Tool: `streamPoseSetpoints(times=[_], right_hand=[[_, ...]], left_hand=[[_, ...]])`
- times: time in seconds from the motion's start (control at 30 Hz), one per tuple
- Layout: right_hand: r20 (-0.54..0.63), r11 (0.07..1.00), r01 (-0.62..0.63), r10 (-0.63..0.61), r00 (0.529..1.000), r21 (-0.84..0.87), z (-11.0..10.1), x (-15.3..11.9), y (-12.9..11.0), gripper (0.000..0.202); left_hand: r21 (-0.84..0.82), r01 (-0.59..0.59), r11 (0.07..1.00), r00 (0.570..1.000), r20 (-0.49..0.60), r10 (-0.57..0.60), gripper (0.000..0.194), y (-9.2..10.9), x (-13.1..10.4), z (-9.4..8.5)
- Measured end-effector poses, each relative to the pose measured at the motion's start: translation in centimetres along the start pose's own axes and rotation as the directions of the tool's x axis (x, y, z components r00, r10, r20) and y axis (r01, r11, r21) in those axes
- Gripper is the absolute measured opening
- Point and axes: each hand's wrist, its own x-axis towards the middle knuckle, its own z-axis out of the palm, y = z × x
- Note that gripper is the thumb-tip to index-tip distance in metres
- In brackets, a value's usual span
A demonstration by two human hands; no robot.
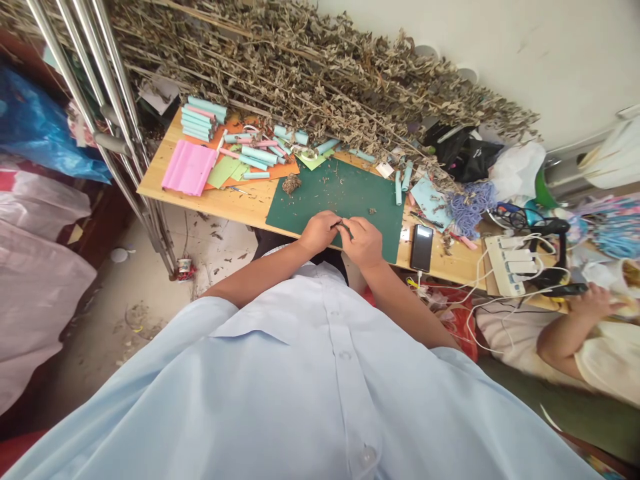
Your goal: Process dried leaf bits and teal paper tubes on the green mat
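Observation:
My left hand [319, 231] and my right hand [363, 241] meet over the near edge of a green cutting mat [345, 183]. Both are closed, their fingertips pinching a small dark piece [338, 225] that looks like dried leaf; the fingers cover part of it. Brown crumbs are scattered across the mat. A small clump of dried plant matter [291, 184] lies at the mat's left side, beyond my left hand. To the right of my right hand, a black phone [422, 247] rests on the wooden table [450, 265] with a cable plugged in.
Long dried leafy stalks [300, 60] line the back. Pale blue paper rolls [259, 157] and pink sheets [189, 167] cover the table's left part. Metal crutches [117, 100] stand at left. A power strip [504, 267] and another person's hand [593, 301] are at right.

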Motion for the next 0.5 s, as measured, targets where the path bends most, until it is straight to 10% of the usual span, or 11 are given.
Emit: streamPoseSetpoints(times=[0.3, 0.5], right_hand=[[-0.067, 0.985, -0.093, 0.103, 0.992, 0.145, 0.3, 0.1, -0.6, 0.03], [-0.01, 0.791, -0.391, 0.448, 0.894, 0.471, 1.2, 0.4, -0.9, 0.022]], left_hand=[[0.006, 0.001, 1.0, 1.0, -0.001, -0.001, 0.018, 0.0, 0.1, 0.0], [-0.009, 0.015, 1.0, 1.0, -0.001, -0.015, 0.018, 0.0, 0.0, 0.0]])
